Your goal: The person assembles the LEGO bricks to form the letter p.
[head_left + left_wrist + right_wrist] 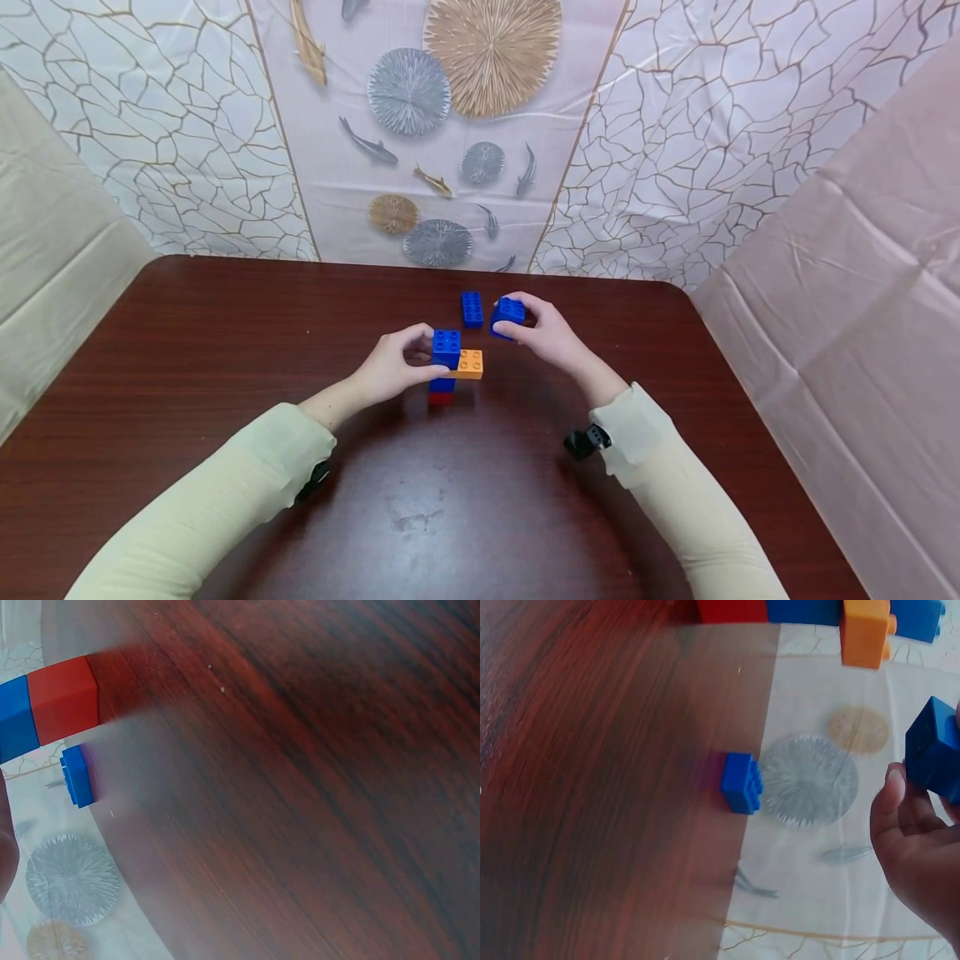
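Observation:
A toy-brick stack stands upright on the table: a red brick [441,399] at the bottom, a blue one [442,385] above, an orange brick [471,363] jutting right, and a blue brick [446,348] on top. My left hand [393,360] holds the stack near its top, thumb in front. To the right, my right hand [546,335] pinches another blue brick [507,312] between thumb and fingers; the right wrist view shows this held brick [934,750] off the table. A loose blue brick [472,309] lies between the hands, farther back.
The dark wooden table [225,333] reaches back to a patterned cloth [337,183]. Pale fabric walls [840,317] rise on both sides. A black strap device [587,442] sits at the right cuff.

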`<state>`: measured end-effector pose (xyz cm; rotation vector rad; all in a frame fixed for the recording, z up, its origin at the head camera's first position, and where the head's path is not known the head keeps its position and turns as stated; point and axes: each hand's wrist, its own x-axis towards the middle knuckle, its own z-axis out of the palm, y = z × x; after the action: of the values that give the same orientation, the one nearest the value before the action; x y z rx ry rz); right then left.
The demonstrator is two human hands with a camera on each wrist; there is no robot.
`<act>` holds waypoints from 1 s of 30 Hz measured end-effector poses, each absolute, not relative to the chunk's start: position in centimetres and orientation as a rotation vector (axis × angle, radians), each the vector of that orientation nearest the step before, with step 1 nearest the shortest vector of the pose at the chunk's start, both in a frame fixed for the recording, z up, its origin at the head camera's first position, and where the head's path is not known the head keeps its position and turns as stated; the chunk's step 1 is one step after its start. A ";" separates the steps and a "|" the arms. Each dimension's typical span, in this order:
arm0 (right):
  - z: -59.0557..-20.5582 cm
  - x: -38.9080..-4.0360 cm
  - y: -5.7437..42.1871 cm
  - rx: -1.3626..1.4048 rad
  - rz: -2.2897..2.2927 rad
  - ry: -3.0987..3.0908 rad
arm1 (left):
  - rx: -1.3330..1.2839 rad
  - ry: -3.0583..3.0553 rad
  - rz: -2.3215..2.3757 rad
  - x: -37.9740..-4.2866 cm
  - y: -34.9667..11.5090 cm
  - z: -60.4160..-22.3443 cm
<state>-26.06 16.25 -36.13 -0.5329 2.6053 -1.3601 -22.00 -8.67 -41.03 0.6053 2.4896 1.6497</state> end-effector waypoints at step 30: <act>-36.9 -23.9 14.8 -0.769 -1.184 2.529 | 0.646 2.482 1.659 -22.1 -8.8 -41.0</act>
<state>-23.93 14.79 -36.89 -0.7691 2.5294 -1.1836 -22.12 -8.77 -41.05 0.6457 2.4824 1.6591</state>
